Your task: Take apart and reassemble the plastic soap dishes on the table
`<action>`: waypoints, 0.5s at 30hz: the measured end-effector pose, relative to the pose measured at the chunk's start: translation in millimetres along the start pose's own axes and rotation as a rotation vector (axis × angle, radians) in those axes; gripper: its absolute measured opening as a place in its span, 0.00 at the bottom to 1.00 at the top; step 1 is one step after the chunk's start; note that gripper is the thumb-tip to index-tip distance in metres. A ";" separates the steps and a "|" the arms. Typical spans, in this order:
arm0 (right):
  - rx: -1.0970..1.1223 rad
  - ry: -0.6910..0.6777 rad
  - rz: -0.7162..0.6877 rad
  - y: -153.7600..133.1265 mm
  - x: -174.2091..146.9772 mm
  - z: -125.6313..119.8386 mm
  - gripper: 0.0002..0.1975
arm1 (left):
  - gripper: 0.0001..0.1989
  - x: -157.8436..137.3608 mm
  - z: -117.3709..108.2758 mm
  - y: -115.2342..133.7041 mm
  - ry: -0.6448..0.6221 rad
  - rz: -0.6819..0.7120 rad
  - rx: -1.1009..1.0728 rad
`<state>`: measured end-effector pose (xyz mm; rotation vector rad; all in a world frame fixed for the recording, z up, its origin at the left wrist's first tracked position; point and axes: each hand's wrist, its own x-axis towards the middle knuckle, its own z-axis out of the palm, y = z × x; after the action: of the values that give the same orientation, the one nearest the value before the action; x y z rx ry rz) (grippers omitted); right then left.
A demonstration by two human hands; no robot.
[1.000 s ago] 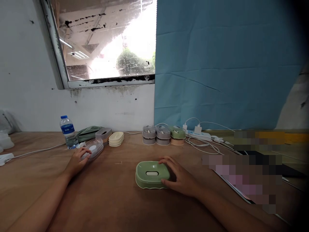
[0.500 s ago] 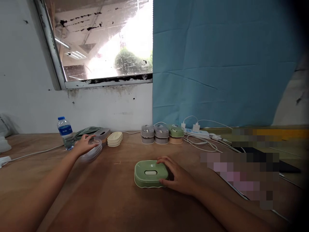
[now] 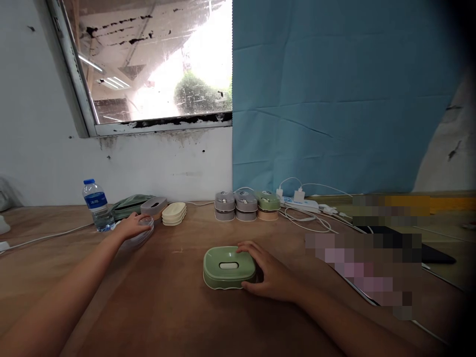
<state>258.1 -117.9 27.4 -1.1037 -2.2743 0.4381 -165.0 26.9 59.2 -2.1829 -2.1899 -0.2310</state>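
My right hand (image 3: 268,273) grips the right end of a green oval plastic box that looks like a soap box (image 3: 215,273), thumb at the front and fingers at the back. The box sits on the table, with a pale slot in its sunken top. On the left, my left hand (image 3: 131,227) reaches out to clear plastic lids (image 3: 139,240), its fingers closed on the near side of the stack's top. The hand partly covers them. Just behind are a grey oval frame (image 3: 154,204) and a stack of cream oval trays (image 3: 174,213).
A water bottle (image 3: 97,206) and a folded green bag (image 3: 130,204) stand left. Grey and green oval boxes (image 3: 246,204) are stacked in a row near the wall. A power strip (image 3: 303,204) with white cables (image 3: 312,220) lies right, near a blurred-out object (image 3: 357,267).
My left hand has lowered onto the clear lids and its fingers have closed in. My right hand stays on the green box. The view has shifted slightly.
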 end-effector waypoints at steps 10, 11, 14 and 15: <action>0.008 -0.019 0.017 -0.2 -0.8 2.3 0.32 | 0.31 -2.8 -4.4 4.1 0.038 -0.054 -0.020; 0.016 -0.022 0.025 -0.4 -0.7 2.1 0.32 | 0.30 -4.0 -6.3 6.9 0.107 -0.061 -0.018; 0.059 -0.046 0.077 0.3 -0.8 2.5 0.38 | 0.25 -14.7 -12.2 29.0 0.446 0.002 -0.033; 0.077 -0.055 0.105 1.2 -0.8 3.0 0.40 | 0.23 -21.9 -13.1 42.0 0.544 0.057 -0.068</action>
<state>257.4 -117.9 24.1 -1.1891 -2.2330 0.6001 -124.0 3.4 72.4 -1.9070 -1.8335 -0.7986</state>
